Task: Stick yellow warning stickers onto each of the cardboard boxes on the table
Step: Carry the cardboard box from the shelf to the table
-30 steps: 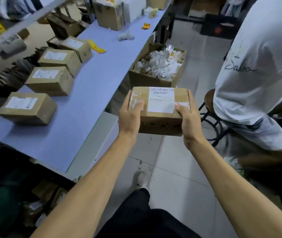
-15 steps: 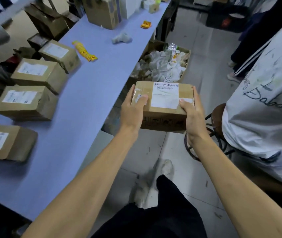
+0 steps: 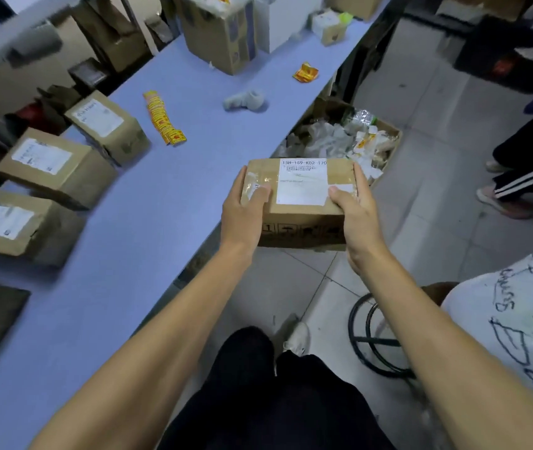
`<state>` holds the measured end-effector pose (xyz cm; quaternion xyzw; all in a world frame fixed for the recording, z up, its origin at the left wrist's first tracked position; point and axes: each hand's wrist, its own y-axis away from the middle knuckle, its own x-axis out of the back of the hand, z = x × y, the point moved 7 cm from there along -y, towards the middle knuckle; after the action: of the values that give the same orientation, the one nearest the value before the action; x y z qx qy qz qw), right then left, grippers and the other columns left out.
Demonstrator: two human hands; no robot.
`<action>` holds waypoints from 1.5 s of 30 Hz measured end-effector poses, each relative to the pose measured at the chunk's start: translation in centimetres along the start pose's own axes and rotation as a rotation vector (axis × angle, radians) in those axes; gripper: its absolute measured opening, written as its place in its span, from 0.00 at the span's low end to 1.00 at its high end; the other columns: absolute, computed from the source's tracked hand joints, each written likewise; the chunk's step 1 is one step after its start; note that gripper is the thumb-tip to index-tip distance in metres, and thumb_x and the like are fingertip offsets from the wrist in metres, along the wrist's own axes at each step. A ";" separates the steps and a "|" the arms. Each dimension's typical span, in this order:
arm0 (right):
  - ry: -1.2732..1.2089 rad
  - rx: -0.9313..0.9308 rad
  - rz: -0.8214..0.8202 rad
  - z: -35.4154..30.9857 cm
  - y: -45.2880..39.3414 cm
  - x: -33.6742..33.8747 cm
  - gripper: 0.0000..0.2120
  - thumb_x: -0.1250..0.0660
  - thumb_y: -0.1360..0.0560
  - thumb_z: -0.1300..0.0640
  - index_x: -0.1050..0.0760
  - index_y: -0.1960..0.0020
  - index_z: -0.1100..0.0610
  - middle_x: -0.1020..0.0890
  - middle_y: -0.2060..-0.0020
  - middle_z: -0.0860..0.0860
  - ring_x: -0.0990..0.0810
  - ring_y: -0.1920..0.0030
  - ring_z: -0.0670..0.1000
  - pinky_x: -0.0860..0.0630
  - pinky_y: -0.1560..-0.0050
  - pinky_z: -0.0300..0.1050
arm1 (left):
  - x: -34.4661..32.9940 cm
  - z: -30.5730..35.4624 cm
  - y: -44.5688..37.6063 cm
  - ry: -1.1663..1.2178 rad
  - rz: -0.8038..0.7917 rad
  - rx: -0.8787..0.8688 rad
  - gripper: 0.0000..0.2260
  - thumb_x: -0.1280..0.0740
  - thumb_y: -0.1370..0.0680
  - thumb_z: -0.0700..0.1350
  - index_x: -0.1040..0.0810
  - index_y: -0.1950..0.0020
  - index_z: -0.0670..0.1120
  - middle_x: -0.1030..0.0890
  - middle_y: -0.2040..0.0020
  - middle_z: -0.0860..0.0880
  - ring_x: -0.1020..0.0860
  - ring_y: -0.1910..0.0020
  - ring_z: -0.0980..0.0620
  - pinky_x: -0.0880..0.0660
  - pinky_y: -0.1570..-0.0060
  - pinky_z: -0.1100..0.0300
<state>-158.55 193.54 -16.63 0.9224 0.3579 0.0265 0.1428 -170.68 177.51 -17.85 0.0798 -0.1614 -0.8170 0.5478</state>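
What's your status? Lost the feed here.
Left hand and right hand grip cardboard box at table edge. Sticker strip untouched. Path clear.

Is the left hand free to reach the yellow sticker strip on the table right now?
Probably not yet: the left hand and right hand both hold the cardboard box. The sticker strip lies unobstructed on the table.

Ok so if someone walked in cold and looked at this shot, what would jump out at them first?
First, the cardboard box held at centre frame between the left hand and right hand, by the near edge of the blue table, white label up. Next, the row of labelled boxes along the table's left side. Then the strip of yellow stickers lying on the table beyond them.
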 end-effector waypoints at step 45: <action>0.859 -0.002 -1.198 6.9 -31.7 -33.0 0.36 0.42 0.19 0.41 0.63 0.22 0.37 0.34 0.31 0.36 0.32 0.35 0.41 0.37 0.41 0.32 | 14.4 -6.3 -24.2 0.123 0.791 0.314 0.25 0.40 0.17 0.56 0.44 0.21 0.61 0.29 0.34 0.63 0.28 0.48 0.79 0.34 0.54 0.84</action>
<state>-202.68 192.13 -30.41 0.4767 0.8248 0.3033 -0.0190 -195.37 171.61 -31.61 0.1426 -0.2690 -0.5033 0.8087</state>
